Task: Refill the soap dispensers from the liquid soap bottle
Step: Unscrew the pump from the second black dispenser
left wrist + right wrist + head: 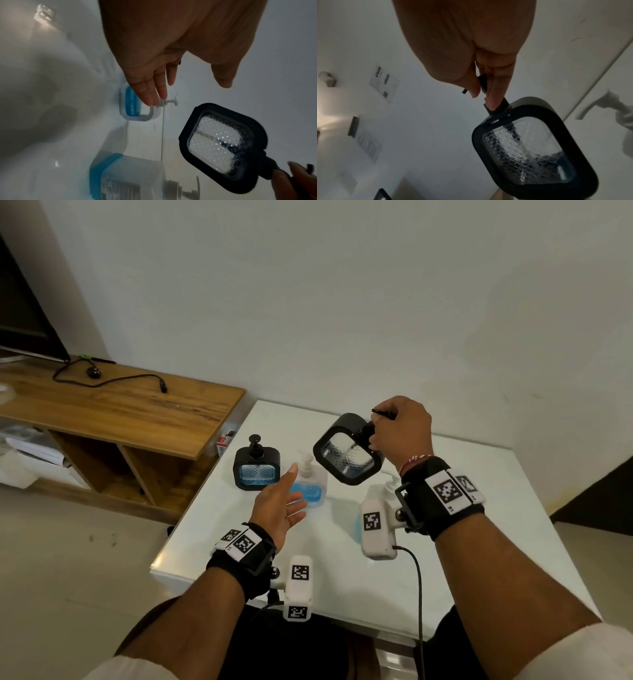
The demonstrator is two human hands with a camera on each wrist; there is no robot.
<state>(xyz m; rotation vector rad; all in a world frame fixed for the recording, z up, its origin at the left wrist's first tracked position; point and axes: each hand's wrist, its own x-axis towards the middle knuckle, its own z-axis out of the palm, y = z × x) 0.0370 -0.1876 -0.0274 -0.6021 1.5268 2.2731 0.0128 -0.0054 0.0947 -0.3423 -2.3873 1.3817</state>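
Observation:
My right hand grips the pump head of an empty black-framed dispenser, lifted and tilted above the white table; the same dispenser hangs from my fingers in the right wrist view and shows in the left wrist view. My left hand hovers open, fingers straight, just before a white-framed dispenser holding blue soap. A second black dispenser with blue soap stands at the left. The large soap bottle with blue liquid stands by my right wrist, mostly hidden in the head view.
A wooden shelf unit with a black cable stands left of the table, a dark screen above it. A white wall runs behind the table. A small box lies between shelf and table. Cables hang from both wrist cameras.

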